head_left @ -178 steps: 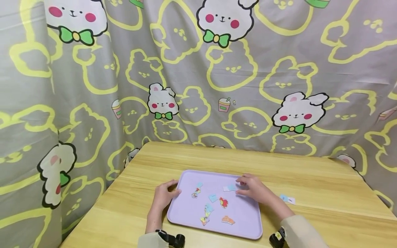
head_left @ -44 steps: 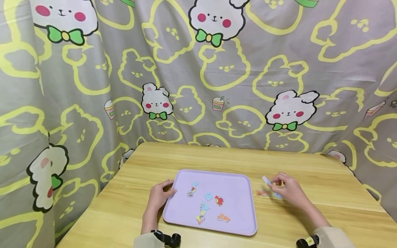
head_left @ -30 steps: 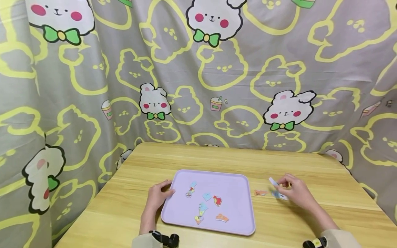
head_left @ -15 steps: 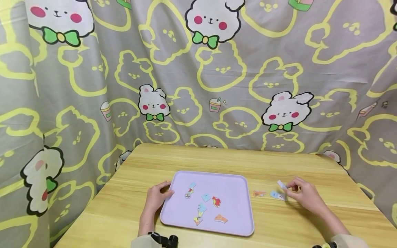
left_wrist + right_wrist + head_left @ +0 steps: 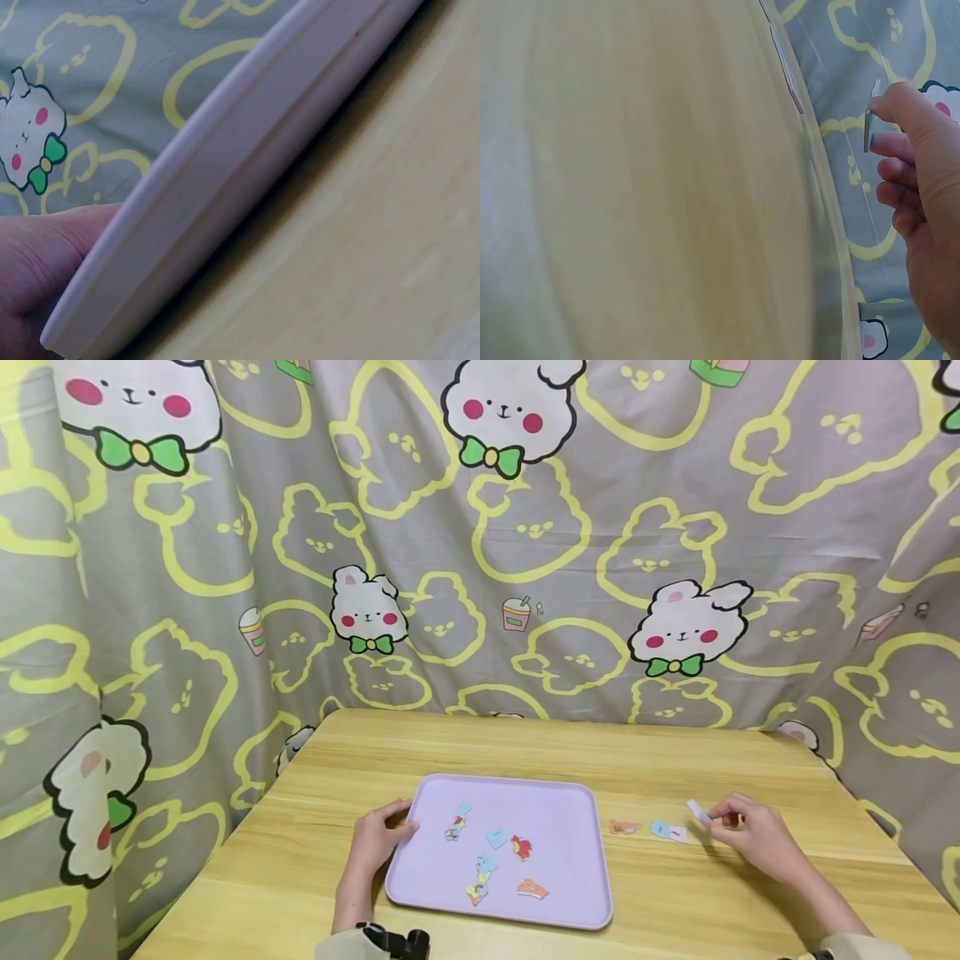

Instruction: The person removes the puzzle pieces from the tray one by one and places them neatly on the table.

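I'm pinching a jigsaw piece point(image 5: 697, 809) by its end, right hand point(image 5: 753, 835) covering little, left hand point(image 5: 377, 841) apparently gripping the tray's point(image 5: 555, 806) left edge.

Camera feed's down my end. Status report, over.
Left grip touching tray. Right grip pinching small piece above table. Orange piece lies between right grip and tray.

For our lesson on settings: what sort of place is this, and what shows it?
Probably a curtained-off tabletop workspace: a grey, cartoon-printed fabric curtain hangs behind a yellowish, wood-grained table bearing a lilac rectangular tray of small, flat, colourful pieces.
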`<control>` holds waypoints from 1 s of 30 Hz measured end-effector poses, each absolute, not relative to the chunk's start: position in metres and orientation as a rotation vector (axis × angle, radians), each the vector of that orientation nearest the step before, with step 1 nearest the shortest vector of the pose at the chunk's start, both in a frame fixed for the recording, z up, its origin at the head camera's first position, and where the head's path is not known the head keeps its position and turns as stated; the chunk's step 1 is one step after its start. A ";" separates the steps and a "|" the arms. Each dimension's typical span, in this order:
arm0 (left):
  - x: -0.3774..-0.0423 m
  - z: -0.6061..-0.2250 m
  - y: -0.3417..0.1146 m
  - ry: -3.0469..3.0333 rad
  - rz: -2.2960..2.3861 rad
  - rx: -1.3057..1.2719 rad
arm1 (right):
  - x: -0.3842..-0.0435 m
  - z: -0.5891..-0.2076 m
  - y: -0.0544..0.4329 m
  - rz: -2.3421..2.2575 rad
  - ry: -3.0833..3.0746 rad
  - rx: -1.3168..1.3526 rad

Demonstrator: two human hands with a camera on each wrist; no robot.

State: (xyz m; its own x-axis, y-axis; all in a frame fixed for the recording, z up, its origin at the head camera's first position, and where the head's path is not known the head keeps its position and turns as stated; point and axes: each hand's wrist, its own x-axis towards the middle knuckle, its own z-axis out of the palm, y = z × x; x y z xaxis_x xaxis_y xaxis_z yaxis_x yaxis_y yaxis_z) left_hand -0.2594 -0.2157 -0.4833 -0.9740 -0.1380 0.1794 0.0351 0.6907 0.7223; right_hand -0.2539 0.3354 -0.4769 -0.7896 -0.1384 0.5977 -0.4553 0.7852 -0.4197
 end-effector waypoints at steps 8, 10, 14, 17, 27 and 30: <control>-0.260 -0.483 -0.216 -2.680 -1.164 0.081 | -0.253 -0.479 0.336 0.727 -2.445 0.431; -0.260 -0.483 -0.215 -2.680 -1.163 0.084 | -0.254 -0.480 0.336 0.702 -2.452 0.439; -0.261 -0.483 -0.215 -2.683 -1.157 0.090 | -0.255 -0.483 0.339 0.663 -2.493 0.449; -0.262 -0.484 -0.215 -2.683 -1.154 0.097 | -0.255 -0.485 0.341 0.653 -2.535 0.457; -0.261 -0.485 -0.218 -2.677 -1.151 0.091 | -0.256 -0.487 0.340 0.573 -2.617 0.475; -0.262 -0.485 -0.218 -2.683 -1.155 0.090 | -0.255 -0.486 0.339 0.551 -2.615 0.480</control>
